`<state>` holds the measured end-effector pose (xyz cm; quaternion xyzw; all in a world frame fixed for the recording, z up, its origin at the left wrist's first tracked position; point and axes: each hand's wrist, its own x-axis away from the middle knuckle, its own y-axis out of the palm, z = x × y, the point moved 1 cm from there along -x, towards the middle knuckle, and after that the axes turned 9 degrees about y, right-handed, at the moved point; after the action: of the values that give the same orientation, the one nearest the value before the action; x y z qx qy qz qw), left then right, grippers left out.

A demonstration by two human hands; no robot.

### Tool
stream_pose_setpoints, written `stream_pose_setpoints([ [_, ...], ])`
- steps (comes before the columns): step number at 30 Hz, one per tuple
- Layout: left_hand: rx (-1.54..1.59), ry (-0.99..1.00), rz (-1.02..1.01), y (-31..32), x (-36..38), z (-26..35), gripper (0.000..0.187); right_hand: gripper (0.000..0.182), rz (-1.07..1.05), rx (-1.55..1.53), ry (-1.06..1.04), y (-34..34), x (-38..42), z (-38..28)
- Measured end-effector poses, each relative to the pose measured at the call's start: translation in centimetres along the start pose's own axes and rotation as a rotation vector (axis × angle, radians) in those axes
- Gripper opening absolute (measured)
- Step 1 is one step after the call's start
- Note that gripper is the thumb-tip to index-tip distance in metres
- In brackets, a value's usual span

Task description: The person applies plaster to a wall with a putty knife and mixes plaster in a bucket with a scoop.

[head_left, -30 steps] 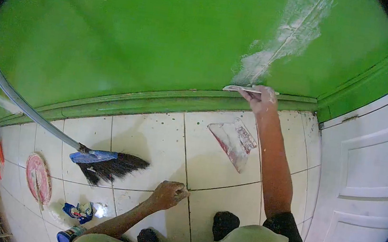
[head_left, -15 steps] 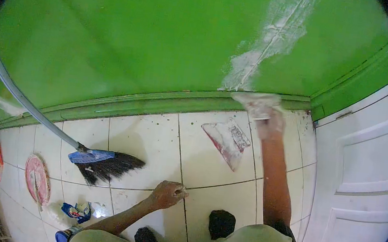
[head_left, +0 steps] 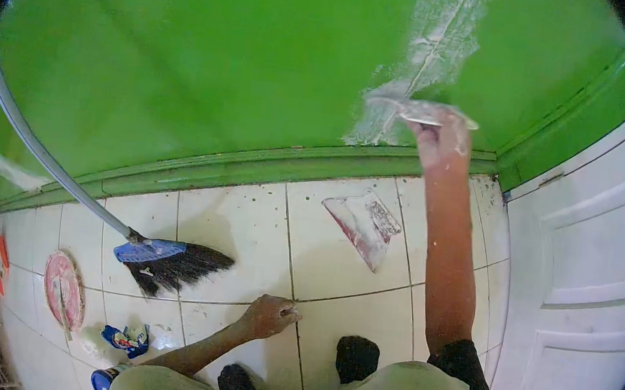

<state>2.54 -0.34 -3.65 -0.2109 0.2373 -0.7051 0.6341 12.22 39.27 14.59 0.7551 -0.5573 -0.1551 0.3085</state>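
My right hand is closed on a putty spreader, a thin flat piece smeared white and slightly blurred. It is up at the green wall, over the lower end of a white putty streak. Below it on the tiles lies a triangular piece with a reddish edge, coated in white putty. My left hand, its fingers curled and dusted with white, is held low over the floor in front of my feet; nothing shows in it.
A broom with black bristles leans at the left. Beyond it are a round pink putty-smeared lid-like disc, a crumpled blue packet and a blue-lidded can. A white panelled door stands at the right.
My right hand has moved up from the wall's foot onto the lower putty streak, bringing the spreader with it. My left hand stays in about the same place.
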Motion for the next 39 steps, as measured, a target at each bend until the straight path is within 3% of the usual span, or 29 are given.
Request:
stream_pose_setpoints([
  [2,0.002,-0.088,-0.063,-0.3,-0.3,0.7,0.035,0.019,-0.196,0.942,-0.761,-1.3,1.1,-2.1],
  [3,-0.001,-0.083,-0.063,-0.4,-0.2,0.8,0.035,0.019,-0.194,0.942,-0.766,-1.1,2.5,-1.9],
  [5,-0.004,-0.041,-0.012,-0.4,-0.4,0.8,0.037,0.035,-0.143,-0.259,-0.19,-0.6,5.0,-1.1],
  [8,-0.017,-0.053,-0.052,-0.4,-0.5,0.4,0.039,0.033,-0.249,-0.038,-0.136,-4.1,2.5,3.6],
  [10,-0.039,-0.031,-0.043,-0.2,-0.3,0.0,0.037,0.027,-0.025,-0.163,0.068,-3.9,2.0,6.3],
  [11,-0.061,-0.009,-0.04,-0.2,-0.1,-0.1,0.035,0.027,-0.025,-0.17,0.065,-3.5,1.9,6.3],
  [13,-0.082,-0.047,-0.066,-0.3,0.4,0.0,0.034,0.026,-0.231,0.007,-0.036,-1.0,1.2,4.6],
  [14,-0.092,-0.082,-0.086,-0.3,0.3,0.0,0.032,0.026,-0.363,0.763,-0.343,-4.8,-5.1,5.1],
  [15,-0.09,-0.074,-0.083,-0.2,0.1,-0.1,0.032,0.026,-0.362,0.769,-0.349,-1.8,-2.9,1.5],
  [17,-0.106,-0.078,-0.121,-0.1,0.3,-0.5,0.03,0.034,-0.053,-0.039,-0.087,6.3,3.3,-3.6],
  [18,-0.106,-0.079,-0.122,0.3,0.4,-1.3,0.03,0.034,-0.052,-0.04,-0.086,5.9,3.9,-4.9],
  [20,-0.13,0.03,-0.119,1.4,0.5,-3.4,0.029,0.024,-0.078,1.348,-1.349,4.8,5.2,-7.6],
  [21,-0.135,0.032,-0.119,1.2,0.4,-3.4,0.029,0.024,-0.074,1.345,-1.353,5.0,5.7,-7.5],
  [23,-0.179,0.035,-0.028,0.6,-0.3,-3.7,0.028,0.024,-0.108,-0.09,-0.605,5.0,6.3,-7.3],
  [24,-0.182,0.039,-0.019,-0.6,-0.9,-2.6,0.028,0.031,0.149,0.303,-0.665,4.6,7.0,-7.5],
  [25,-0.219,0.034,0.032,-2.9,-1.5,-0.7,0.026,0.031,0.142,0.301,-0.669,3.8,6.5,-7.2],
  [27,-0.304,0.036,0.154,-5.2,-2.8,-0.5,0.027,0.045,0.459,1.003,-0.894,1.7,4.7,-5.4],
  [28,-0.35,0.043,0.224,-6.6,-3.8,-0.1,0.029,0.053,0.382,1.124,-1.121,2.4,4.4,-4.4],
  [29,-0.366,-0.088,0.18,-8.1,-4.4,0.3,0.036,0.055,0.31,1.113,-1.163,3.2,3.8,-3.2],
  [30,-0.507,-0.046,0.183,-10.3,-5.6,1.3,0.045,0.058,0.237,1.1,-1.206,4.1,3.0,-1.8],
  [32,-0.725,0.155,0.392,-14.4,-8.2,2.3,0.06,0.06,0.318,1.194,-1.317,6.5,1.4,1.7],
  [34,-0.867,0.196,0.494,-18.6,-10.7,5.4,0.071,0.075,0.208,1.188,-1.138,8.3,1.9,5.0],
  [38,-1.068,0.201,0.592,-24.7,-14.6,10.6,0.079,0.074,0.134,1.298,-1.082,8.3,5.1,7.5],
  [39,-1.174,0.212,0.617,-25.9,-15.3,11.6,0.081,0.074,-0.028,1.182,-0.998,7.2,5.9,7.4],
])
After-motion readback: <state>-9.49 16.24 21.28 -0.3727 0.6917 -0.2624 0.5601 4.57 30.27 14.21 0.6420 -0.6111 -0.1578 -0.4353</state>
